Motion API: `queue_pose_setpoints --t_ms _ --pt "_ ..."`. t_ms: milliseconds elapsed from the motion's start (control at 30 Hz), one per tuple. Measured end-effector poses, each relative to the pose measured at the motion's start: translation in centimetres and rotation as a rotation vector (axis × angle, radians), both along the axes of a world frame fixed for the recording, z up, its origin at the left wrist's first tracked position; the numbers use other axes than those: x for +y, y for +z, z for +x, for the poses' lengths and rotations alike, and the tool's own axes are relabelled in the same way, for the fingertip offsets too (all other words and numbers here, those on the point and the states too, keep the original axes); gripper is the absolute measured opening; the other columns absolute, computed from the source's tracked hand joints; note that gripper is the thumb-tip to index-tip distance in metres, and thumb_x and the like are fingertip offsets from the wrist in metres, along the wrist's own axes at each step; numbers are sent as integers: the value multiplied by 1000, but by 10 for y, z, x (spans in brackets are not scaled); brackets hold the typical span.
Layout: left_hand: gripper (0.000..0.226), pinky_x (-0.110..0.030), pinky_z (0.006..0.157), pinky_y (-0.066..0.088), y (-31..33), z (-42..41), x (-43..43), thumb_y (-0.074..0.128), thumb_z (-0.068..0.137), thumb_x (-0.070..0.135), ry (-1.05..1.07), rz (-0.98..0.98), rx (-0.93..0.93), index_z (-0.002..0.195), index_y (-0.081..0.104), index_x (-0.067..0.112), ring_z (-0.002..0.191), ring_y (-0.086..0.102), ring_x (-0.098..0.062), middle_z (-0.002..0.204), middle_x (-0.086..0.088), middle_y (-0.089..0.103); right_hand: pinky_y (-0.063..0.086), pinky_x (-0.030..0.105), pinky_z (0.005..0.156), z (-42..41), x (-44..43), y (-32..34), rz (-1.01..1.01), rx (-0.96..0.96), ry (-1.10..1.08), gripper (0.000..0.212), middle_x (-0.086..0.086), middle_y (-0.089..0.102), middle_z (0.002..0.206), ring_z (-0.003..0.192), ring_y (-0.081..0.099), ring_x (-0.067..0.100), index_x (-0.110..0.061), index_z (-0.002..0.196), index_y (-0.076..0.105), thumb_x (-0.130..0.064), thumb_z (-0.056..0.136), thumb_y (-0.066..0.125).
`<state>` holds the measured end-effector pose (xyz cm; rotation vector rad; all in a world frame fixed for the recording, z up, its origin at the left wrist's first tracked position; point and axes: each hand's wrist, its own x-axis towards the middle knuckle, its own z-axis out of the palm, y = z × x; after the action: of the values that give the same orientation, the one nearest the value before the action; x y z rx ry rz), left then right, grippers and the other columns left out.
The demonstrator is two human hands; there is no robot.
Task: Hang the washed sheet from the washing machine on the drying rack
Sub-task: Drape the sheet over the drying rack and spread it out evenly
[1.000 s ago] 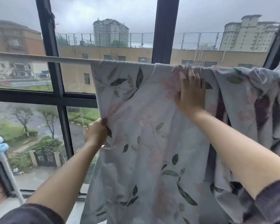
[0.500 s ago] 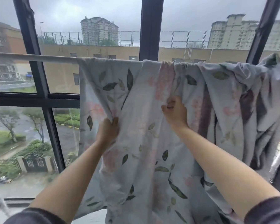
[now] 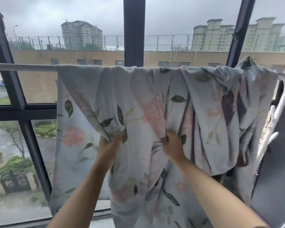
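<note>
- The pale grey fabric sheet (image 3: 138,89) printed with pink flowers and green leaves hangs over the white round drying-rack rail (image 3: 23,67), above the left hand (image 3: 108,146) and right hand (image 3: 172,148), and is bunched up and to the right of the right hand.
- The left hand pinches a fold of the sheet; the right hand, near it, grips another fold.
- The dark metal window frame (image 3: 134,30) stands beyond the hands.

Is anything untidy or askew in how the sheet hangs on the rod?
Yes. The sheet is bunched in thick folds at the right end of the rod; its left part hangs flat. The left hand and right hand grip folds in between.
</note>
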<state>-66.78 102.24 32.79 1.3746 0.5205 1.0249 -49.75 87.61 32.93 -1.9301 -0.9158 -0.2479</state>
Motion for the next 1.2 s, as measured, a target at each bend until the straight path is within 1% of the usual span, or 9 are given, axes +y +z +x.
queue_pose_setpoints --t_ms 167,367,500,633,733,900,967,1033,1200 --pt "32 -33 65 43 -25 22 -9 54 94 28 142 117 565 99 62 -2 84 61 -32 97 -19 65 32 27 58 12 -20 -36 -174 88 -114 24 3 55 69 70 56 23 -12 68 53 -2 89 50" --pt "66 -32 85 45 -36 25 -37 50 87 48 -250 250 1136 134 47 2 115 55 -31 137 -18 51 36 22 62 26 -68 -41 -226 159 -115 12 5 61 76 71 56 17 -7 84 61 -12 90 52" --pt "69 -23 51 47 26 27 -60 32 94 61 -496 589 1538 139 39 9 73 62 -19 125 -11 59 46 22 70 36 -105 2 54 218 -94 15 -1 65 83 80 61 14 -14 88 65 -17 94 51" --pt "46 -25 75 46 89 66 -104 36 96 52 -265 1017 1284 114 61 18 100 63 -24 116 -9 65 44 25 70 68 -144 52 209 111 -213 16 2 64 89 83 59 16 -10 97 66 -20 94 53" --pt "29 -29 62 42 124 102 -142 46 91 41 -101 1199 904 75 55 20 86 62 -27 89 -6 64 43 32 77 101 -165 79 317 -98 -440 19 8 61 104 96 57 26 -11 104 62 -15 87 59" --pt "19 -33 77 44 175 186 -198 55 84 21 95 1518 317 102 61 19 99 56 -24 104 -1 62 26 55 104 165 -197 92 186 246 -586 99 10 22 153 137 27 33 -20 148 13 -54 75 70" --pt "43 -39 92 38 195 234 -209 59 81 23 204 1695 443 123 50 21 117 46 -25 124 -3 52 42 40 93 190 -200 97 177 416 -414 78 11 50 132 118 51 31 -13 138 35 -45 76 71" --pt "58 -45 98 29 209 270 -214 60 79 24 303 1762 611 132 38 26 125 38 -25 133 -3 43 44 28 64 203 -203 105 206 368 -298 15 6 63 82 81 57 21 -12 84 61 -25 82 67" --pt "28 -43 98 32 238 321 -208 47 89 19 609 1762 670 116 54 22 107 60 -25 113 -3 63 33 15 45 223 -207 174 472 151 -17 20 1 52 64 60 46 16 -15 68 58 -9 86 52"
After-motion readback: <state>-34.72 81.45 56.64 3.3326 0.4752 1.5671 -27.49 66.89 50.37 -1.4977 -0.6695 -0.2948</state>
